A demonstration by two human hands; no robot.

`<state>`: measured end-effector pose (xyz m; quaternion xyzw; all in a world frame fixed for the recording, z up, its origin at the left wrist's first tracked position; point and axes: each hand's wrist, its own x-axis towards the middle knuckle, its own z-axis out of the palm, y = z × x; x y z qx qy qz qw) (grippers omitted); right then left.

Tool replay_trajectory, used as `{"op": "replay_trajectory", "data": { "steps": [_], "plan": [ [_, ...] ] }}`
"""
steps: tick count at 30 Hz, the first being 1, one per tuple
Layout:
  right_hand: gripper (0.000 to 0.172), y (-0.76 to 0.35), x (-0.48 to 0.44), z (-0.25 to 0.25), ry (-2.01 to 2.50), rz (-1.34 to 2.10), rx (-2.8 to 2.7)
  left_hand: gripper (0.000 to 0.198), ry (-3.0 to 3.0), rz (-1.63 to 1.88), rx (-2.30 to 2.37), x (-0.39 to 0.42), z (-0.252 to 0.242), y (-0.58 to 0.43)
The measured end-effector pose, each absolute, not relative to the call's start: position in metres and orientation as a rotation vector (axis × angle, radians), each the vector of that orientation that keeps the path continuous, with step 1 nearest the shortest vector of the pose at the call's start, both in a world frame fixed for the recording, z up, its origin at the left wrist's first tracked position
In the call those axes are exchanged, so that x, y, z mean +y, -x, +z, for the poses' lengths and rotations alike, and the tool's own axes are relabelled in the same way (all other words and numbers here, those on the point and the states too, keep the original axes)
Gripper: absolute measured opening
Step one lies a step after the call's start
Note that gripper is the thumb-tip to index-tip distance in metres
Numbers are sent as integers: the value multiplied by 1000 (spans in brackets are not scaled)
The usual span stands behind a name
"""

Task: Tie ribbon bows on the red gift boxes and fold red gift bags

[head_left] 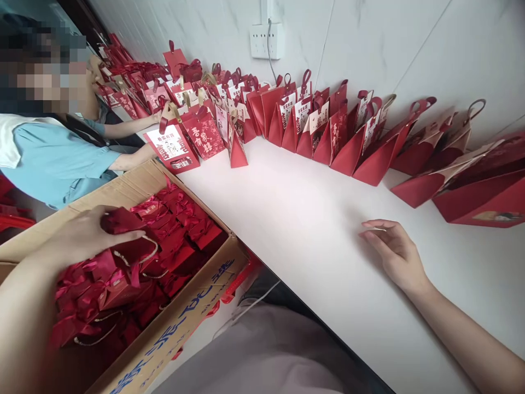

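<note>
My left hand (96,235) reaches over an open cardboard box (192,298), with its fingers and thumb around a small dark red gift bag (123,224). Below it the box is filled with similar red bags (164,216) with ribbons and twisted cord handles. My right hand (396,251) is above the white table (295,208), its thumb and index finger pinched on a thin pale strip (376,229), too small to identify. Red triangular boxes (373,158) with ribbon loops stand in a long row behind my hands.
At the left a person in a light blue shirt (61,153) reaches toward the boxes at the table's far end. A marbled wall (369,49) with a power socket (266,41) and cable borders the table. The table's dark edge runs diagonally beside the cardboard box.
</note>
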<state>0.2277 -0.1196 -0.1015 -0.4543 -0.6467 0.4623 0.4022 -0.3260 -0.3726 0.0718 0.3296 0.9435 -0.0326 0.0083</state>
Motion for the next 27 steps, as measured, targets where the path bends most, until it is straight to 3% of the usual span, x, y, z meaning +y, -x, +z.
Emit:
{"op": "replay_trajectory", "data": {
  "steps": [4,8,10,13,19,27],
  "plan": [
    [32,-227,-118,-103,1200,1182,-1609,90,-1066,-99,2546,-357,54,288],
    [33,-225,-119,-104,1240,1159,-1642,87,-1260,69,2247,-333,5,252],
    [32,-224,-119,-103,1246,1148,-1665,91,-1361,145,2237,-324,-27,237],
    [30,-223,-119,-100,1270,1125,-1708,81,-1483,195,2326,-315,-68,218],
    [32,-226,-119,-102,1296,1104,-1786,39,-1668,-178,2527,-303,-110,199],
    [31,-225,-119,-100,1289,1093,-1819,48,-1834,36,2449,-328,-125,204]
  ]
}}
